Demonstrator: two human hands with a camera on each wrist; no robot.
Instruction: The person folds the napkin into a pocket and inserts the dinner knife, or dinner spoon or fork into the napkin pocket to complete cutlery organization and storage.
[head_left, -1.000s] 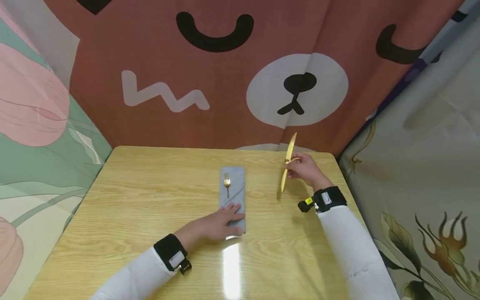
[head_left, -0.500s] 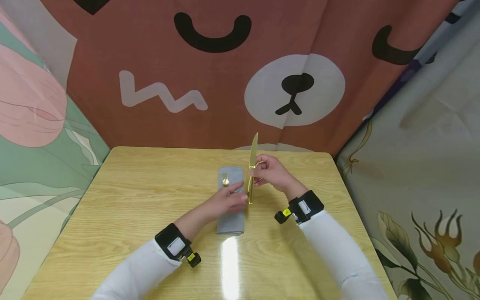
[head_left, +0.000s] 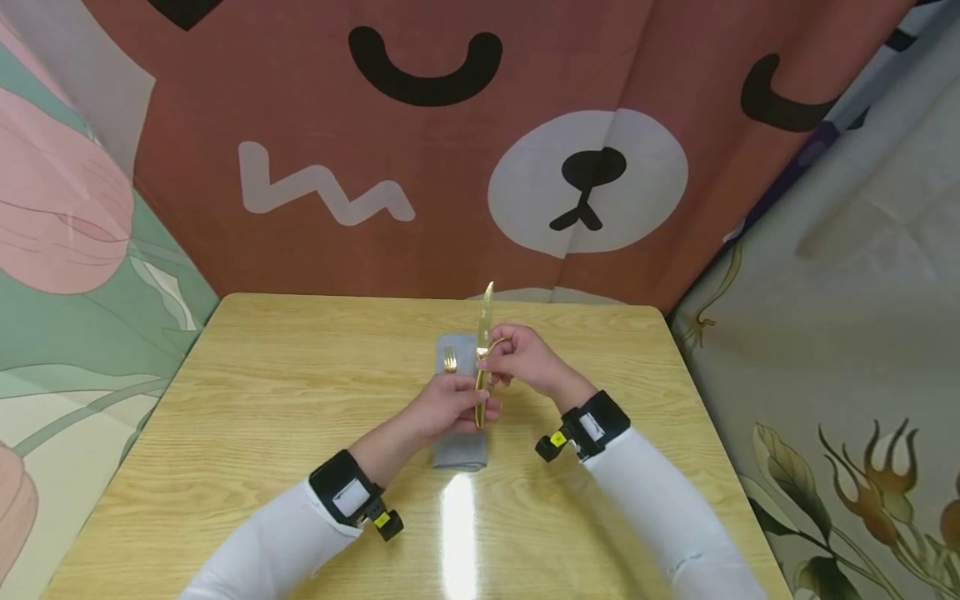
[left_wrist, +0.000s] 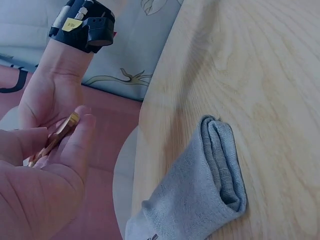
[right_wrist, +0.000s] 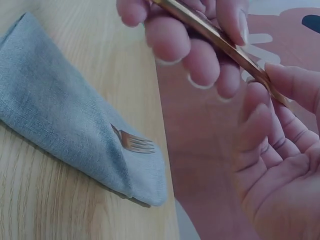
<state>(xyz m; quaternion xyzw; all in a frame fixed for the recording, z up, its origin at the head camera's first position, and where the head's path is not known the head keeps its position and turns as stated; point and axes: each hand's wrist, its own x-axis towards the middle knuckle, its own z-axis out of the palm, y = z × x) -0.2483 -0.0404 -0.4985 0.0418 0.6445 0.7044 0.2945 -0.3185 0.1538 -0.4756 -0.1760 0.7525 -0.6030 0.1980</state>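
Note:
A gold table knife is held above a folded blue-grey napkin, its blade pointing to the far side. My left hand pinches the lower end of the handle, with the thumb on top. Higher up, near where blade meets handle, the knife is pinched between thumb and fingers of my right hand. A gold fork lies tucked in the napkin, its tines showing and its handle hidden in the fold. Both hands meet on the knife in the left wrist view, where its handle end sticks out.
The wooden table stretches around the napkin, and its far edge lies close beyond it. A brown cloth with a printed bear hangs behind. A pale printed curtain hangs along the right side.
My right hand has brought the knife leftward from the right side to the napkin. My left hand has risen off the napkin and taken hold of the knife's handle.

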